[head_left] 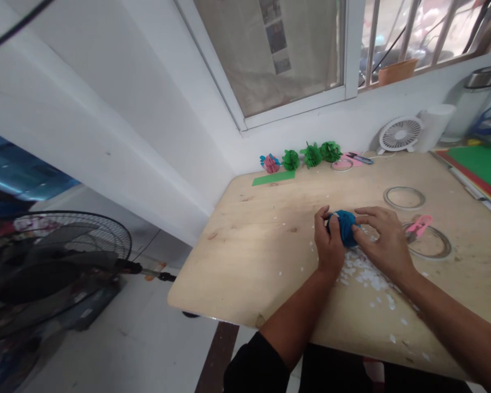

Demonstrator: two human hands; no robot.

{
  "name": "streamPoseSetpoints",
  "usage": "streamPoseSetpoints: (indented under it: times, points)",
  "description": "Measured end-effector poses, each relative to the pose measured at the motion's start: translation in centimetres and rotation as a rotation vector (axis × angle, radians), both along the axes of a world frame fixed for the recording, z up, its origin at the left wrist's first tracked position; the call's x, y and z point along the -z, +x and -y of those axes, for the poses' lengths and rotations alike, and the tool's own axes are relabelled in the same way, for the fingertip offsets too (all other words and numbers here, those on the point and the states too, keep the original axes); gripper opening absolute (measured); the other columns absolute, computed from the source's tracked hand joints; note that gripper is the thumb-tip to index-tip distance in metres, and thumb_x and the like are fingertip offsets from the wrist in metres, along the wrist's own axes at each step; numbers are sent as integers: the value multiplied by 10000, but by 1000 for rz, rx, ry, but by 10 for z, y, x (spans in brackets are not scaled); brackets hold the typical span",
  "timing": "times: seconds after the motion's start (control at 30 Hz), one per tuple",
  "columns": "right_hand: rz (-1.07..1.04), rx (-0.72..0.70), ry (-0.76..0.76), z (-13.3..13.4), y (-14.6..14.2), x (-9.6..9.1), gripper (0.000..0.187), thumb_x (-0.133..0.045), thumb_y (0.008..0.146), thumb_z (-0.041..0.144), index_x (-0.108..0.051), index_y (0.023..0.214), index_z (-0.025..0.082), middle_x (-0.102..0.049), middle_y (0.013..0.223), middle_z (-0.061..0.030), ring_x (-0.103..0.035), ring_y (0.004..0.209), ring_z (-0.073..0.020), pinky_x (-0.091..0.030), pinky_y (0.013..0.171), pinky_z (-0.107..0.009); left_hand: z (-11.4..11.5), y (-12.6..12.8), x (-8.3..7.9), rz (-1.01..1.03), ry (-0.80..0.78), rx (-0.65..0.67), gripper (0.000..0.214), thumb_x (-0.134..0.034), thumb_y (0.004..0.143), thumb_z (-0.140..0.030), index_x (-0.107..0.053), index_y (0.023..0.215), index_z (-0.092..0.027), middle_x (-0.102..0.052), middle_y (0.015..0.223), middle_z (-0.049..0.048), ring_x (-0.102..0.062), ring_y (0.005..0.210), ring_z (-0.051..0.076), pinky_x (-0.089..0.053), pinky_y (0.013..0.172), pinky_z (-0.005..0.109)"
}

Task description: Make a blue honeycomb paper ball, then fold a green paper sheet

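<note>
A blue paper ball [346,228], rounded and layered, is between my two hands just above the wooden table. My left hand [329,243] is curled round its left side, the thumb lying across the near face. From the right, my right hand [382,240] has its thumb and fingertips closed on the ball's edge. Small white paper scraps [364,273] are strewn below the hands. Close to the right hand, pink-handled snips [419,226] rest on a wire coil [444,245].
Along the table's [237,245] back edge sit a pink and blue paper ball [271,163], green paper balls [312,155], a green strip [273,178] and a cutter [360,158]. Farther right are another wire coil [405,197], a small white fan [401,134] and coloured sheets [485,169].
</note>
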State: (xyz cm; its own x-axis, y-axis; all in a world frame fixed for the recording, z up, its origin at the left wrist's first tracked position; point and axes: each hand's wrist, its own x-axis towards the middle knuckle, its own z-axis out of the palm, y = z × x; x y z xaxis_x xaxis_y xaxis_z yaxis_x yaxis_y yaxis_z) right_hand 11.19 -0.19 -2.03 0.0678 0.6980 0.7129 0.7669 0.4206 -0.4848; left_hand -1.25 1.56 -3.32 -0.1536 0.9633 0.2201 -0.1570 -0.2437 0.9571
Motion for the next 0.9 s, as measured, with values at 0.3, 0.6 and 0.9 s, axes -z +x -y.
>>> streamPoseSetpoints:
  times: [0.3,0.6,0.9]
  points:
    - [123,0,63,-1,2,-3,153,-572,879,260,-708,816,229,-742,1020,-82,-631,1013,-299,-475,908,-534,-1,0,1,-31,-1,0,481,-535,917,-613,-600,1214,-239,-619,1105,65,-597,1050,194,-446,974,326]
    - [125,3,58,-1,5,-2,146,-582,875,257,-705,807,221,-737,1014,-89,-623,1005,-296,-462,916,-519,0,-1,1,-106,41,24,478,-478,949,-610,-597,1215,-231,-631,1146,83,-590,1082,211,-440,995,362]
    - [96,-45,83,-5,8,0,149,-591,917,308,-685,835,227,-739,984,-88,-624,1000,-303,-473,913,-521,0,-1,1,-111,78,12,490,-461,946,-636,-627,1164,-229,-664,1156,89,-607,1078,223,-455,975,376]
